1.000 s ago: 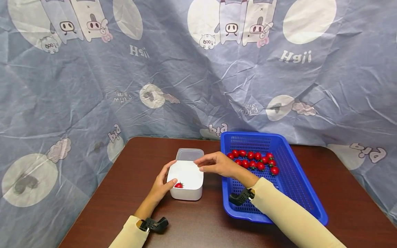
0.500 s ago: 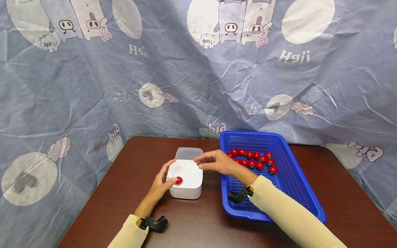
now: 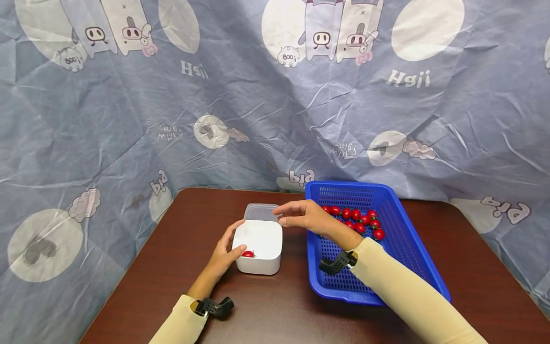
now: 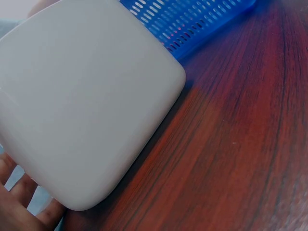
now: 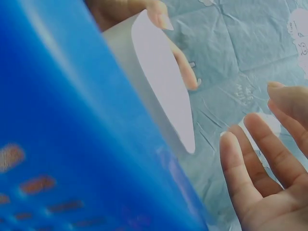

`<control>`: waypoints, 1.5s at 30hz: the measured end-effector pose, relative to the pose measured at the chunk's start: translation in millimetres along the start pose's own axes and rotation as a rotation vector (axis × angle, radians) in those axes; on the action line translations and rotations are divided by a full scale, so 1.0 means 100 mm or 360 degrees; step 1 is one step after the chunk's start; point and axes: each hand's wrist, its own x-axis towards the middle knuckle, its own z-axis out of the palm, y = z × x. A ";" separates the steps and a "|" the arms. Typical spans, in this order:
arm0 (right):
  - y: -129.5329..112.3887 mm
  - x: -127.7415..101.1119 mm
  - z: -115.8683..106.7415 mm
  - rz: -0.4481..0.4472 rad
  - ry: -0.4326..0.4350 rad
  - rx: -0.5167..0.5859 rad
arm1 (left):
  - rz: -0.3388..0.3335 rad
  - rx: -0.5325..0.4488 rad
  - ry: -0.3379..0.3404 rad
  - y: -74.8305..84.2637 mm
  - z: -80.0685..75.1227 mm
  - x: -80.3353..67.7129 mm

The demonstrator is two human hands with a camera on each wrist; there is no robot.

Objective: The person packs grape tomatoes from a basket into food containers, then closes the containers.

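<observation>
Cherry tomatoes (image 3: pixel 358 220) lie in the blue basket (image 3: pixel 412 258) just behind the open-fingered right hand (image 3: pixel 306 219), while the left hand (image 3: pixel 223 253) grips the white box (image 3: pixel 263 241).

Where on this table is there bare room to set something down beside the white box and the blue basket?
Bare wood lies left of the white box toward the table edge, and along the near edge. The near half of the blue basket is bare mesh. Crowded: the gap between box and basket, under the right hand, and the tomatoes at the basket's far end.
</observation>
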 end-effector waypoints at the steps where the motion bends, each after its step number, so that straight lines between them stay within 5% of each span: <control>1: 0.00 -0.01 -0.02 0.0000 0.0014 -0.0013 | 0.0003 0.0000 -0.0004 0.00 0.00 0.00; 10: -0.07 -0.12 -0.20 0.0083 0.0098 -0.0053 | -0.0054 -0.0021 -0.0012 -0.02 -0.03 0.01; 33: 0.23 -0.40 -0.61 0.0137 0.0308 -0.0114 | 0.0029 -0.0027 -0.0025 -0.02 0.00 -0.01; 45: 0.38 -0.48 -0.74 0.0210 0.0410 -0.0172 | -0.0018 -0.0074 -0.0028 -0.01 0.01 0.00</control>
